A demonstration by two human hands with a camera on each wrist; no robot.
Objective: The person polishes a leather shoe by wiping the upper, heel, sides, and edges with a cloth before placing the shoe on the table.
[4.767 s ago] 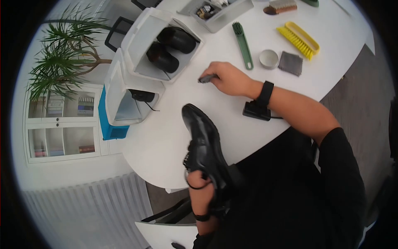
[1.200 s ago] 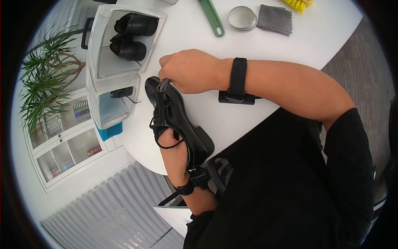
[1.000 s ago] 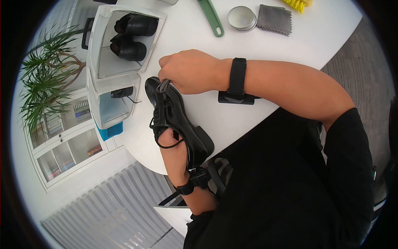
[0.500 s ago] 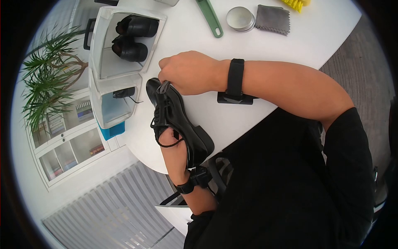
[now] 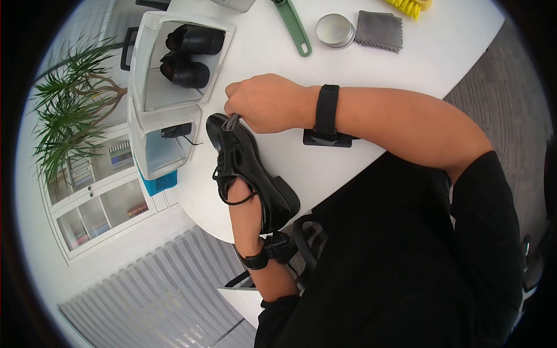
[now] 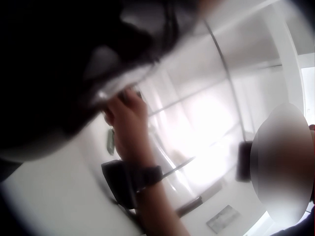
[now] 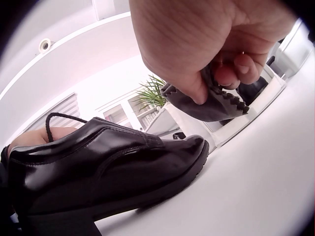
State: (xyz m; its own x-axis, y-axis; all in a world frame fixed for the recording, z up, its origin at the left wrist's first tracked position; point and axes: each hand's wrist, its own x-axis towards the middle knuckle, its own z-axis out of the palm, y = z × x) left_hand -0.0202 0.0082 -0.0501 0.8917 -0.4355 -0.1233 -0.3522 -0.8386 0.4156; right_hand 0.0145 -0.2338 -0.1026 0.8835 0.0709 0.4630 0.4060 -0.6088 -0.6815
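A glossy black lace-up shoe (image 5: 246,156) slants over the white table in the head view, its toe towards the shoe boxes. My left hand (image 5: 237,190) is inside its opening and bears it from within; the fingers are hidden. A loose lace loop hangs across that hand. Above the toe, my right hand (image 5: 268,104) pinches a bunched grey cloth (image 7: 211,109) with zigzag edges between thumb and fingers. In the right wrist view the cloth hangs just above and beyond the toe. The left wrist view is blurred, with the dark shoe filling its upper left.
Clear-fronted shoe boxes (image 5: 139,104) stand at the left, one with a pair of black shoes (image 5: 188,69). Beyond my right hand lie a green-handled brush (image 5: 295,29), a round tin (image 5: 335,31), a folded grey cloth (image 5: 379,30) and a yellow brush (image 5: 409,7).
Since the oldest frame, my right hand has brought the cloth from beside the shoe to over its toe. During the last second both hands stay nearly still; the view shifts slightly.
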